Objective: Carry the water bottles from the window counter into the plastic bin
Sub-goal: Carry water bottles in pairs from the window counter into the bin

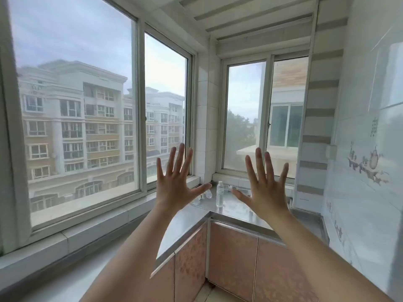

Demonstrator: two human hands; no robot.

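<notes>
One clear water bottle [220, 194] with a white cap is standing upright on the steel tabletop [235, 209], near the window corner. Just to its left, a second clear bottle [208, 193] is lying on its side. More clear bottles [237, 188] are lying behind along the sill, too blurred to count.

One head-worn wide-angle view faces forward, slightly downward, toward the corner counter [229, 211] from nearby.

Bright daylight through windows [74, 118]; edges bowed, soft.
</notes>
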